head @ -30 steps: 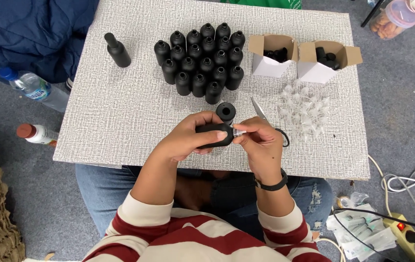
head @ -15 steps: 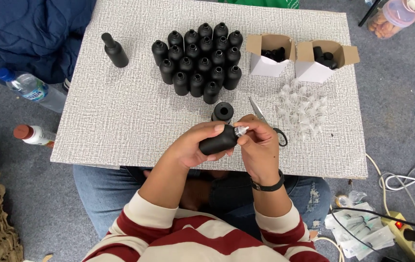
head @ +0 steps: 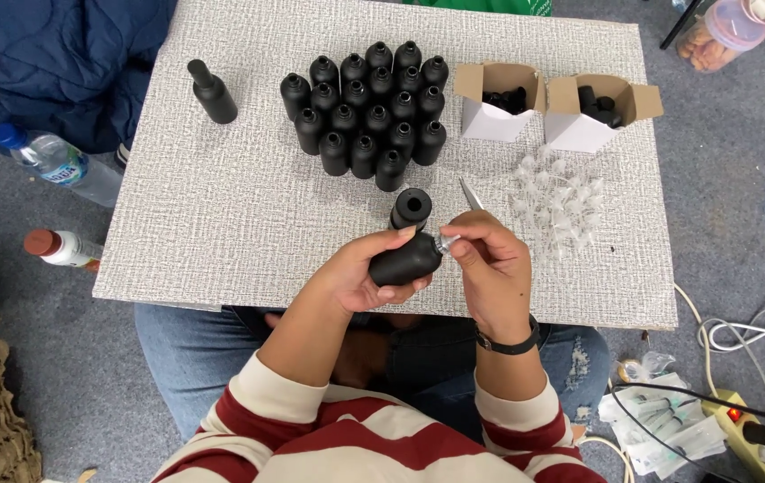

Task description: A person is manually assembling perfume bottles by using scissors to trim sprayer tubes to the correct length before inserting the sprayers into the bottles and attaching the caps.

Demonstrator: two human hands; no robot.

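My left hand (head: 360, 273) grips a matte black bottle (head: 405, 262) tilted on its side, neck pointing right. My right hand (head: 490, 268) pinches a small clear and silver piece (head: 446, 241) at the bottle's neck. Just behind them a black bottle (head: 411, 207) stands upright, open mouth up. A metal tool (head: 470, 193) lies on the table behind my right hand. A pile of small clear plastic parts (head: 554, 204) lies to the right.
A cluster of several upright black bottles (head: 369, 103) stands at the table's back middle; one capped bottle (head: 211, 91) stands apart at back left. Two open white boxes (head: 498, 107) (head: 592, 112) hold black parts. The textured grey table (head: 221, 206) ends near my lap. Water bottles and cables lie on the floor.
Both hands with the held bottle have shifted slightly nearer to me and to the right, and the bottle is tilted more. The rest of the table is unchanged.
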